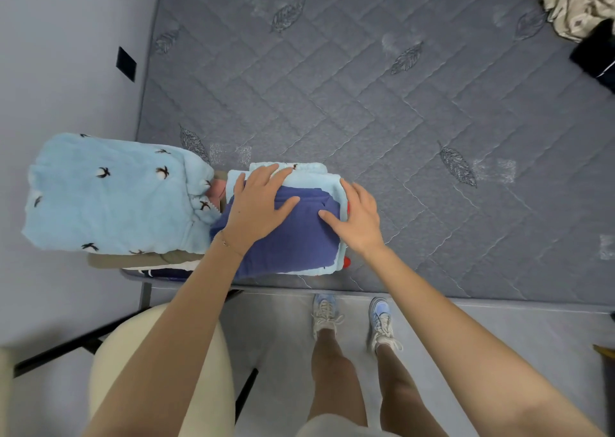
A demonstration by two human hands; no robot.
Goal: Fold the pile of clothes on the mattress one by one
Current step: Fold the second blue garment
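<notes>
At the bottom of the frame two bare legs stand on the grey floor [283, 336], in laced shoes [324, 313] with toes close to the mattress edge. Lower left, a cream stool [106, 370] on dark legs sits partly hidden behind the left forearm. Both arms reach up the frame to a folded stack at the near edge of the mattress [366, 103], left of centre. The left hand [258, 203] lies flat with fingers spread wide on a folded navy cloth [293, 247], its fingertips reaching onto the pale blue fleece [316, 173] beneath. The right hand [357, 218] is also flat and spread, thumb on the navy cloth, fingers along the right edge of the fleece. Neither hand grips anything. Something red [347, 262] peeps out at the stack's lower right corner. Just left of the stack, touching it, is a pile [133, 260] of folded khaki, white and dark blue layers. It is topped by a pale blue blanket [109, 197] with small dark bird shapes, which in the picture reaches past the mattress's left edge toward the wall [66, 70]. A black square plate [126, 63] sits on the wall, upper left. In the upper right corner lies a crumpled beige heap [572, 0], with a black object [595, 50] just below it at the frame's edge
</notes>
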